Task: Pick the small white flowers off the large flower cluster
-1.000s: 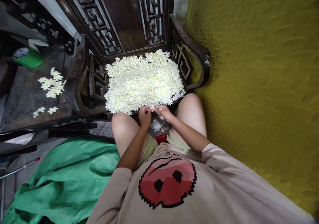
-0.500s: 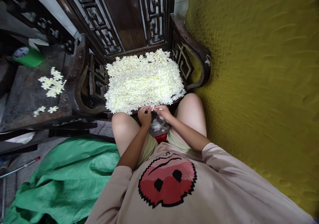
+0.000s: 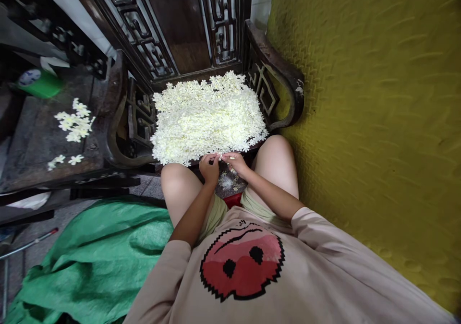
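A big heap of small white flowers (image 3: 207,115) covers the seat of a dark carved wooden chair (image 3: 275,74) in front of me. My left hand (image 3: 209,168) and my right hand (image 3: 236,163) meet at the heap's near edge, between my knees. Both pinch one small white flower (image 3: 220,157) between their fingertips. Whatever else my right hand may hold is too small to tell. A few loose flowers lie on the dark patterned surface (image 3: 227,183) under my hands.
A yellow-green textured wall (image 3: 367,122) runs close along my right. A second dark seat (image 3: 39,132) on the left carries a small cluster of white flowers (image 3: 75,121) and a green container (image 3: 39,83). A green woven sheet (image 3: 93,257) lies on the floor at lower left.
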`<state>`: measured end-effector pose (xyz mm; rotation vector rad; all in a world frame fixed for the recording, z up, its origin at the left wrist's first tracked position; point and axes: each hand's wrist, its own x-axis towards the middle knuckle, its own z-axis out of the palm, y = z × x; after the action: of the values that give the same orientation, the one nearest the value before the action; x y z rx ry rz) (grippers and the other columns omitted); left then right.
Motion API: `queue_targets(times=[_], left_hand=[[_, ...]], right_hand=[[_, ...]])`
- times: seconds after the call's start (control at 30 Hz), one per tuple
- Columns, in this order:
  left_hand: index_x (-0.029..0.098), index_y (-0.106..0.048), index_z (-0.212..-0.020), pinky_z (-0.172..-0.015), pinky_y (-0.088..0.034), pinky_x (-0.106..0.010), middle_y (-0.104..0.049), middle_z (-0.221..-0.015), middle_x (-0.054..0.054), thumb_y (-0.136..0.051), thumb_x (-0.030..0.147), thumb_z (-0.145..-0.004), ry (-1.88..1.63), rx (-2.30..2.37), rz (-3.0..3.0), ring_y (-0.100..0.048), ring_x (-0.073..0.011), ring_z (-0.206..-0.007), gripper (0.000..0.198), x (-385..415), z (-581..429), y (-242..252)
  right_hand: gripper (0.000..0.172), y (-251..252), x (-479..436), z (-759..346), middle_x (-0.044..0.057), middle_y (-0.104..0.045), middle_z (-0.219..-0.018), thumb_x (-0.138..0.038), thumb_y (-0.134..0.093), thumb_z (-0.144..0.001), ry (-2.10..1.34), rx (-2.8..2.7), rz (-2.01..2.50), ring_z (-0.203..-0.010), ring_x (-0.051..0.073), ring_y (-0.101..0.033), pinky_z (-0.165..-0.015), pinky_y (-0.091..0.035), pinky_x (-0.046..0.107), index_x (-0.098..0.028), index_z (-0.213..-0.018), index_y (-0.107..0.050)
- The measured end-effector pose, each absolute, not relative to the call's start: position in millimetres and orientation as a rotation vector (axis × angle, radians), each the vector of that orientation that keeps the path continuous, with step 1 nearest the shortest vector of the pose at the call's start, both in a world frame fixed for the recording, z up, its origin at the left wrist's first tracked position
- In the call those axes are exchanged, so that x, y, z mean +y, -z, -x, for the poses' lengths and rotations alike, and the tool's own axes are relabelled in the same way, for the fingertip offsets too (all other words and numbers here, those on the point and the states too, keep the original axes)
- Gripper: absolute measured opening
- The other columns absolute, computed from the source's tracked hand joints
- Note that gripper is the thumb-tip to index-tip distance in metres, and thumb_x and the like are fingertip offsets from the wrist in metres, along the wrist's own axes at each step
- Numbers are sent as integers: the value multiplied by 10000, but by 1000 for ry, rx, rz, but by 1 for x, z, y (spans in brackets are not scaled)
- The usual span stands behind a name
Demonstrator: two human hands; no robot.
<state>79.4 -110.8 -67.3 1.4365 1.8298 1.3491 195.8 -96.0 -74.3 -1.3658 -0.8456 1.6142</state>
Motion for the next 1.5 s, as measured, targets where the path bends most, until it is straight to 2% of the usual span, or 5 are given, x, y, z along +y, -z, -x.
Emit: queue_targets(times=[0.63,0.87,1.03,1.23,1.5], left_hand=[[215,-455,-848,-754,-460,-293,-637,-759,-15,-459,293,-854,-1354,1675,-1189,-636,-159,-733,78,-109,-75,62],[206,-498,-775,-740,-458,-267,-595,-754,-8,-560,298,-772,-1380,1701,-1094,-594,-137,-740,111,-103,-66,64],[192,-529,-722,-750,-459,-271,-635,-870,-36,-603,287,-717,-1347,1638,-1078,-596,-143,-808,120,-103,-70,72],[185,-528,-722,-692,-454,-258,-591,-696,0,-629,278,-667,-1263,1577,-965,-562,-120,-661,147,-100,-72,76],[162,-613,-808,-743,-457,-289,-628,-738,-24,-608,273,-676,-1101,1510,-917,-586,-140,-698,172,-97,-75,76]], right_hand=[[295,73,-84,-210,20,-609,-686,-402,-746,-578,-1482,-669,1433,-494,77,-432,-389,-303,204,-147,-709,-673],[354,69,-90,-205,61,-652,-796,-430,-777,-522,-1656,-750,1354,-689,139,-535,-400,-322,182,-149,-720,-695],[298,70,-93,-205,64,-658,-780,-383,-763,-571,-1632,-738,1486,-661,129,-535,-406,-339,182,-132,-712,-684],[194,69,-92,-206,44,-641,-699,-299,-740,-617,-1613,-732,1544,-607,110,-511,-397,-332,173,-137,-698,-672],[132,70,-93,-203,20,-596,-606,-266,-701,-615,-1662,-753,1519,-559,109,-490,-370,-314,177,-142,-648,-668]])
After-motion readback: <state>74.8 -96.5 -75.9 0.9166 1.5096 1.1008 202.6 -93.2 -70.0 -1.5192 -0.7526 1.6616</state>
